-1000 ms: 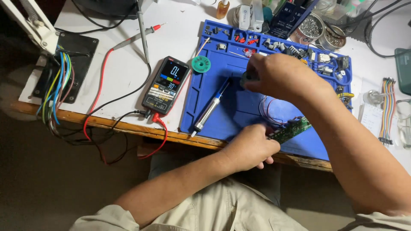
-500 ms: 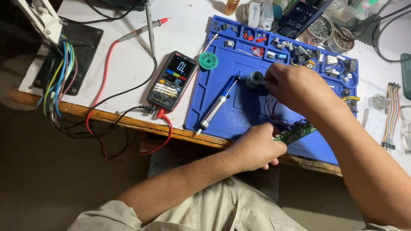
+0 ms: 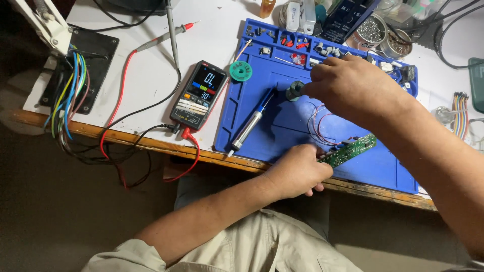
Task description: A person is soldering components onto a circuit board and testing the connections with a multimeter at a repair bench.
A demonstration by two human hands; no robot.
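My left hand (image 3: 297,174) grips the near end of a narrow green circuit board (image 3: 353,149) at the front edge of a blue work mat (image 3: 282,131). Thin red wires (image 3: 320,123) loop from the board across the mat. Farther back, my right hand (image 3: 353,85) pinches a small dark round object (image 3: 295,91) with its fingertips. This object sits right at the top end of a blue and silver desoldering pump (image 3: 252,123), which lies slantwise on the mat.
A multimeter (image 3: 199,95) with a lit screen and red and black leads lies left of the mat, beside a green solder reel (image 3: 240,70). Small parts fill the mat's rear trays (image 3: 297,48). Tins, cables and a coloured wire bundle (image 3: 65,85) crowd the table's edges.
My right hand has drawn back slightly from the dark round object, so more of it shows. The left hand and the board have stayed where they were.
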